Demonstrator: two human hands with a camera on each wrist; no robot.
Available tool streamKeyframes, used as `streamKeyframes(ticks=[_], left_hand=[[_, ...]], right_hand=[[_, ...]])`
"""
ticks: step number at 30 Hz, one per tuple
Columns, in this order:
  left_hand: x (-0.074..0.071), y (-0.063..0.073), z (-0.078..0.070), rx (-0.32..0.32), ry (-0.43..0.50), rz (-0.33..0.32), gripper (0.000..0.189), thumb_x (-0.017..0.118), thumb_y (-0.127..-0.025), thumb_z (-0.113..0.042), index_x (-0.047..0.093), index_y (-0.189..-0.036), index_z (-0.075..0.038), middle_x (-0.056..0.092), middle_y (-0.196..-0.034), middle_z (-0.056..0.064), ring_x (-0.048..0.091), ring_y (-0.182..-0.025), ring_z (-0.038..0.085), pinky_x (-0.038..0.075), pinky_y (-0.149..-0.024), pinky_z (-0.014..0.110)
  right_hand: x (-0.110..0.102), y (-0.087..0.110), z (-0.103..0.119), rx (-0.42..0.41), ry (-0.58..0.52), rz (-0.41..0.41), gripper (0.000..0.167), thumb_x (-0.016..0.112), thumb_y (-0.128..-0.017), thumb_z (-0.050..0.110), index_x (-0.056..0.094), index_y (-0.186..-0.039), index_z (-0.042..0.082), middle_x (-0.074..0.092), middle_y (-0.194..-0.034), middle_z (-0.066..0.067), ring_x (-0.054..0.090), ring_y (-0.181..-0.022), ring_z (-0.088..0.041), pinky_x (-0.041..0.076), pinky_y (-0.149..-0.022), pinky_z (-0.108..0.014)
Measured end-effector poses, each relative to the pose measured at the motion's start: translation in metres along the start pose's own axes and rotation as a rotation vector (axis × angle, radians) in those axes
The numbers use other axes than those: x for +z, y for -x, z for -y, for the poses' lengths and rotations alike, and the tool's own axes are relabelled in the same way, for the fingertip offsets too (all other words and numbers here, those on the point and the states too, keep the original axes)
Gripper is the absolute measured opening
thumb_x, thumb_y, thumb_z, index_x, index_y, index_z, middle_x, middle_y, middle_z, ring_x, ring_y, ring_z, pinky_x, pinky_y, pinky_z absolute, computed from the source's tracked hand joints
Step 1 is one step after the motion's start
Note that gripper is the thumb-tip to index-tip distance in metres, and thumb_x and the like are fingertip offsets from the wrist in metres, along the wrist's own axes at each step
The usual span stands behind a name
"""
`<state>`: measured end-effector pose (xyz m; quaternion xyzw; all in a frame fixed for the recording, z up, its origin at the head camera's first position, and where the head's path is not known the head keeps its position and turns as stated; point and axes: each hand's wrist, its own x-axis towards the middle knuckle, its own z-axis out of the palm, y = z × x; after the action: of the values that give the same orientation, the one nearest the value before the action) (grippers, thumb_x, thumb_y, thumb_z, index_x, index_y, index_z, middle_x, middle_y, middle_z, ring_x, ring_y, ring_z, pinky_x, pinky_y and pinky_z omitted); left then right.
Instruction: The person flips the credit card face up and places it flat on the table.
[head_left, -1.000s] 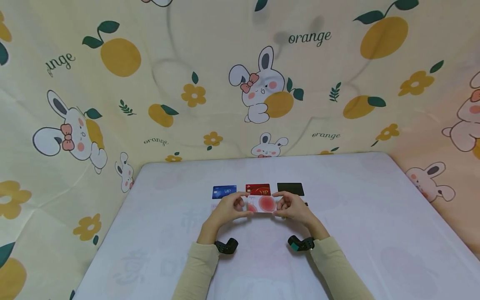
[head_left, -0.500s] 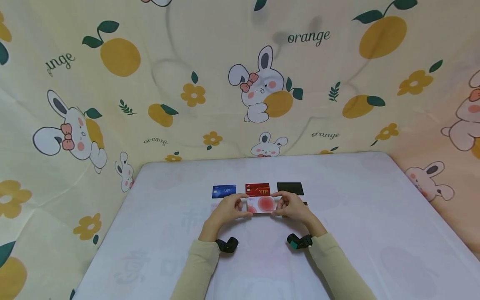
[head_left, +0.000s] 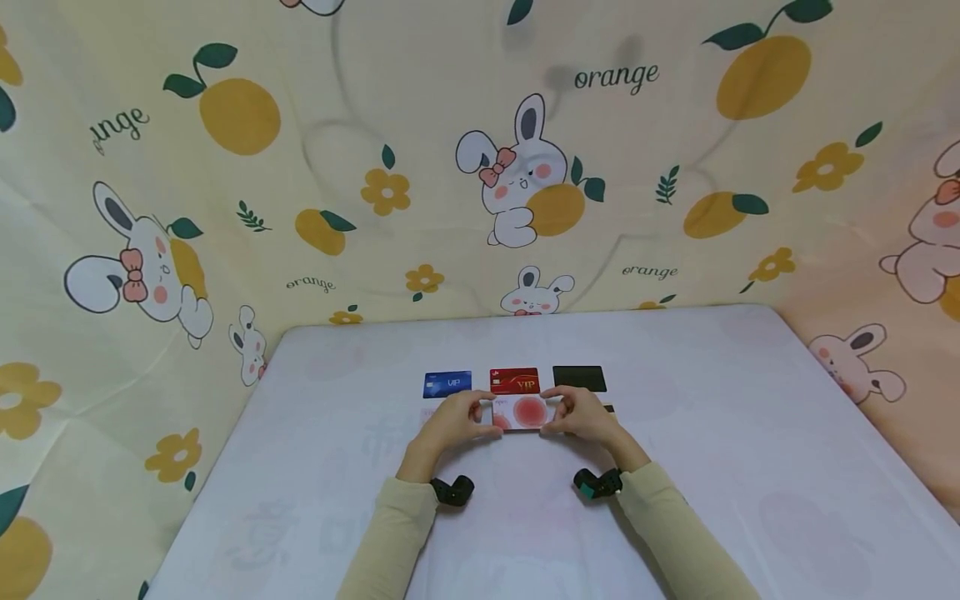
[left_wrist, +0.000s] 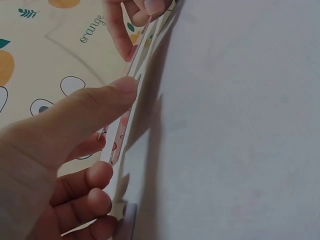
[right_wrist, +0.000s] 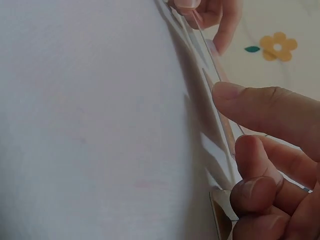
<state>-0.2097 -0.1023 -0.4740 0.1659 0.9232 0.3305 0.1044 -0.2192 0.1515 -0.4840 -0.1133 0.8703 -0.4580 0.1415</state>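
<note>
Both hands hold a white card with pink-red circles (head_left: 521, 412) at the middle of the table, just in front of a red VIP card (head_left: 514, 381). At its left end, my left hand (head_left: 455, 418) pinches it between thumb and fingers. The right hand (head_left: 585, 414) pinches the opposite end the same way. Seen nearly edge-on in the left wrist view, the card (left_wrist: 120, 135) lies close over the tabletop; whether its lower edge touches cannot be told. Below the right hand's curled fingers, another card (right_wrist: 220, 212) shows partly in the right wrist view.
A blue VIP card (head_left: 447, 384) and a black card (head_left: 580, 378) flank the red one in a row behind the hands. Under the left hand, a pale pink card (head_left: 428, 414) is mostly covered. White cloth covers the table (head_left: 300, 467); a printed curtain (head_left: 420, 183) hangs behind.
The hands and the white-and-pink card have shifted slightly toward the person, showing more of the red card. Both hands keep their hold. The other cards stay in place.
</note>
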Motion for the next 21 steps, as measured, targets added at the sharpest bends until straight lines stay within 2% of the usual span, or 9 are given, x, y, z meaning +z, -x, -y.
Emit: streamKeyframes(ticks=[5, 10, 21], left_hand=[[-0.0002, 0.0002, 0.0006, 0.017, -0.02, -0.001, 0.059, 0.078, -0.079, -0.036, 0.06, -0.129, -0.013, 0.055, -0.08, 0.002, 0.045, -0.073, 0.01, 0.036, -0.063, 0.02], [-0.0001, 0.0002, 0.0015, 0.007, -0.032, 0.0, 0.059, 0.079, -0.078, -0.037, 0.06, -0.13, -0.014, 0.055, -0.08, 0.001, 0.045, -0.073, 0.009, 0.037, -0.064, 0.021], [0.0021, 0.0002, 0.0042, -0.023, -0.06, 0.008, 0.059, 0.078, -0.078, -0.039, 0.061, -0.129, -0.015, 0.054, -0.078, -0.001, 0.045, -0.071, 0.009, 0.037, -0.065, 0.022]], right_hand=[[0.0015, 0.0005, 0.001, 0.014, -0.002, -0.002, 0.055, 0.081, -0.075, 0.012, 0.059, -0.125, 0.002, 0.057, -0.063, 0.0, 0.047, -0.057, -0.012, 0.039, -0.052, -0.022], [0.0031, 0.0011, 0.0008, 0.004, -0.006, -0.003, 0.057, 0.082, -0.074, 0.013, 0.059, -0.125, 0.001, 0.054, -0.059, 0.003, 0.045, -0.054, -0.011, 0.037, -0.05, -0.022], [0.0054, 0.0017, 0.0048, 0.051, 0.025, -0.013, 0.057, 0.083, -0.073, 0.014, 0.06, -0.125, 0.004, 0.053, -0.058, 0.002, 0.043, -0.053, -0.012, 0.035, -0.05, -0.022]])
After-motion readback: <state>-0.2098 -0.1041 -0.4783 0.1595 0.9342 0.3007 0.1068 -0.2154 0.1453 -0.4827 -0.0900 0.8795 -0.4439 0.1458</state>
